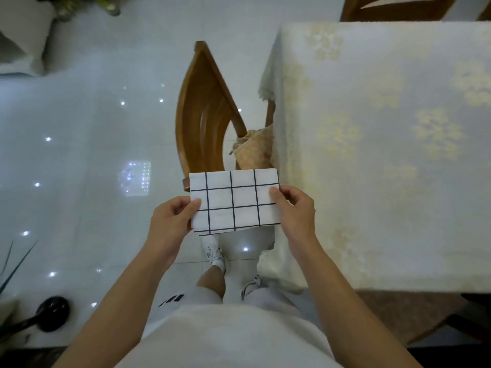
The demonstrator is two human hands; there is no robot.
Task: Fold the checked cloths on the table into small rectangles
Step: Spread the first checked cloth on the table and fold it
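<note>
Item: checked cloth (233, 201), white with a black grid, already folded to a small rectangle; a lower layer's edge peeked out along the near side.
Location: you held it in mid-air over the tiled floor (79, 123), left of the counter (385, 155) and in front of the wooden chair (204, 110); it touched neither.
Left hand (172, 221): closed on the cloth's left edge, thumb on top, fingers beneath.
Right hand (295, 208): pinched on the right edge, thumb on top.
Counter stock: no other checked cloth showed on the visible part of its floral cover.
Risk, layers: the uneven near edge suggested the layers were not square; loosening either pinch could have let them slide and the fold open.
Risk, drop: nothing lay beneath the cloth but floor, so a slipped grip would probably have dropped it there.
Risk, set-down: the counter stood off to your right; a one-handed carry could have let the free side sag and unfold.
Risk, cover: the counter's cover hung loose at the corner; dragging the cloth across might have rucked it.
</note>
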